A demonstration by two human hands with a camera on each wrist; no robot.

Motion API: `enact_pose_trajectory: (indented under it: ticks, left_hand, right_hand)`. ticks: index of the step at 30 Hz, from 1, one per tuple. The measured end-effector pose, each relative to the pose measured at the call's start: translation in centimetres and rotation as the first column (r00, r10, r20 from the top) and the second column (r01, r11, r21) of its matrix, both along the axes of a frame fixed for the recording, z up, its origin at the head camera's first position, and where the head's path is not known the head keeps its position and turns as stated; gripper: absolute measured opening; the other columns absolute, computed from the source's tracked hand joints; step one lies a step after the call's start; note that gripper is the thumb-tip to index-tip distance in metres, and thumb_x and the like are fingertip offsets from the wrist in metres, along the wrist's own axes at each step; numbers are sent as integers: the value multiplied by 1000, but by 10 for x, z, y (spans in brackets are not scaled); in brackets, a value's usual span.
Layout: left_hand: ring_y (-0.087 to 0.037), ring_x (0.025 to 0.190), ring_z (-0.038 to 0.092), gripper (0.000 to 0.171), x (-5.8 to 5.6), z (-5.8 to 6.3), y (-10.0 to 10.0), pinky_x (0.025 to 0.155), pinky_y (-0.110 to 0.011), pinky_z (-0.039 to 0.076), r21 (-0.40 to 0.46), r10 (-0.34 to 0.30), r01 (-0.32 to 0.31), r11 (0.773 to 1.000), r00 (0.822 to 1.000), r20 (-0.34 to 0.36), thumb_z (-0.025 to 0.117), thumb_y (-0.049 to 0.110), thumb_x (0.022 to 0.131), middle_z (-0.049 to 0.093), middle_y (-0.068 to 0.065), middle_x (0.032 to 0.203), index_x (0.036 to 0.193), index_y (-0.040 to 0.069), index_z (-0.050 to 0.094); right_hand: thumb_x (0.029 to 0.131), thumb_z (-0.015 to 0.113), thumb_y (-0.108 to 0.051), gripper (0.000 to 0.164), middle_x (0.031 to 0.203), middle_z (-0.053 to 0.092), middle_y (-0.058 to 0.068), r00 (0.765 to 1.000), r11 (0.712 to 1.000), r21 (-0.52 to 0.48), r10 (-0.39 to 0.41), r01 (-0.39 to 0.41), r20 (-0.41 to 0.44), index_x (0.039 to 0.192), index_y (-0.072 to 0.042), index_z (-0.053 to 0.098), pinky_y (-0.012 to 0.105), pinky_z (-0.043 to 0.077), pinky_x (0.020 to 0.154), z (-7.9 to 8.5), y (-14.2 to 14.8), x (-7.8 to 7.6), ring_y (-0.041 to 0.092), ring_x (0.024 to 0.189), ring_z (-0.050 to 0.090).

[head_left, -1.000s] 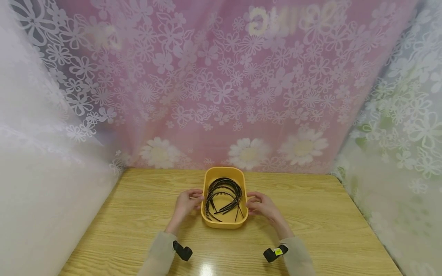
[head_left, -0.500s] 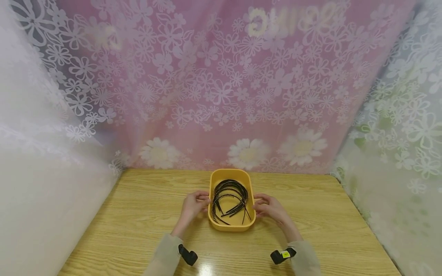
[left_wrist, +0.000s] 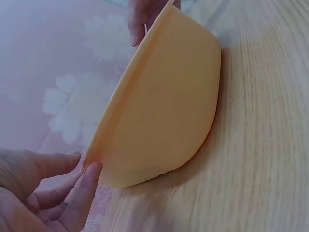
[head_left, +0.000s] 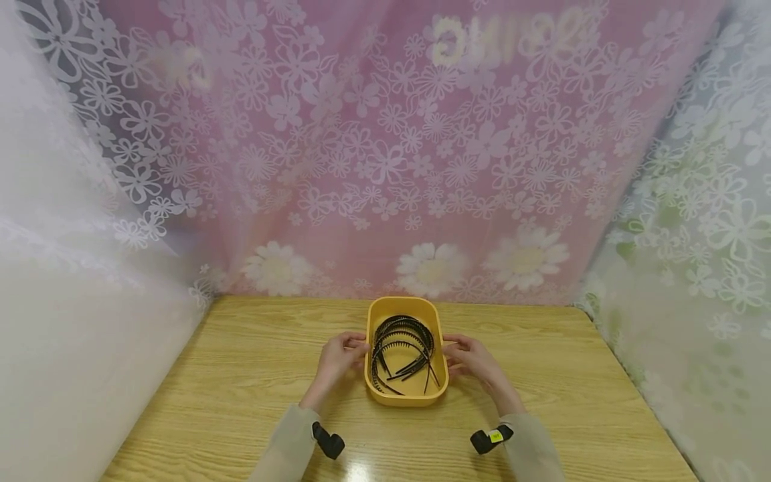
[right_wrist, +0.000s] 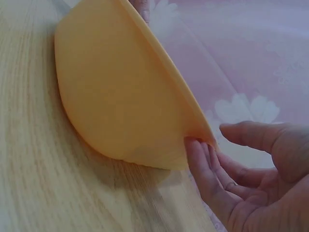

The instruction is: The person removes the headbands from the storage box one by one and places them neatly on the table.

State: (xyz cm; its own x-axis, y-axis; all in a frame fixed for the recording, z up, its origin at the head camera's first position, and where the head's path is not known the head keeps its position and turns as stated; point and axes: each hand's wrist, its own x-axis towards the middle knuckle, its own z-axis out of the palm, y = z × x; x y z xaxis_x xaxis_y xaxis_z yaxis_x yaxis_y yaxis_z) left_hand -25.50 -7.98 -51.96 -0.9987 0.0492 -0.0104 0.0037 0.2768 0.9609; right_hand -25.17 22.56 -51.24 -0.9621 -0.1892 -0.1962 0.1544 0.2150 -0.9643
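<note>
A yellow rectangular plastic bin [head_left: 407,401] with rounded corners sits near the middle of the table. Several black toothed headbands [head_left: 402,343] lie overlapping inside it. At the bin's left side my left hand [head_left: 338,361] holds the rim; in the left wrist view its fingers [left_wrist: 87,193] are tucked under the rim, the thumb close above. My right hand [head_left: 474,361] holds the opposite rim the same way, with fingers [right_wrist: 203,166] beneath the lip and the thumb slightly apart from it in the right wrist view.
The wood-grain table [head_left: 265,375] extends to both sides of the bin. A pink floral curtain [head_left: 385,167] hangs behind its back edge, close to the bin's far end. Pale sheets [head_left: 693,301] flank the table. Black cameras [head_left: 328,440] are strapped to both wrists.
Both hands have shifted the bin a little to the right and slightly nearer, headbands inside it. Most of that came in the first half second; since then it has barely moved.
</note>
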Motion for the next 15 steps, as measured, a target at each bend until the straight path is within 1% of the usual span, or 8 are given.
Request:
enact_pose_trajectory:
  ticks: [4, 6, 9, 15]
  left_hand:
    - [-31, 85, 74, 30, -4, 2, 2, 71, -40, 62, -2, -15, 15, 1000, 1000, -23, 69, 3, 95, 71, -22, 102, 121, -11, 67]
    - [-31, 86, 74, 30, -6, 1, 2, 72, -40, 62, 1, -21, 21, 1000, 1000, -21, 69, 2, 95, 71, -22, 102, 122, -12, 67]
    - [-29, 84, 73, 30, -8, 0, 2, 70, -38, 62, -17, -20, 19, 1000, 1000, -18, 70, 2, 94, 70, -21, 101, 121, -11, 68]
    - [-22, 82, 72, 28, -11, -2, 1, 69, -36, 62, -49, -9, 9, 999, 1000, -6, 71, 3, 94, 70, -17, 100, 119, -8, 69]
  right_hand:
    - [103, 60, -12, 49, 110, 67, 19, 998, 998, 11, -54, 54, -10, 144, 10, 46, 38, 61, 76, 0, -4, -8, 16, 79, 67]
    - [102, 60, -10, 49, 108, 67, 19, 998, 998, 19, -59, 60, -13, 144, 12, 46, 36, 60, 74, -1, -4, -10, 15, 77, 66]
    - [102, 60, -8, 48, 107, 67, 17, 998, 998, 14, -68, 68, -10, 143, 12, 47, 35, 60, 71, -2, -5, -12, 14, 75, 64]
    - [101, 61, -7, 48, 105, 66, 16, 998, 998, 13, -55, 56, -24, 143, 12, 47, 36, 60, 72, 0, -5, -11, 14, 75, 64]
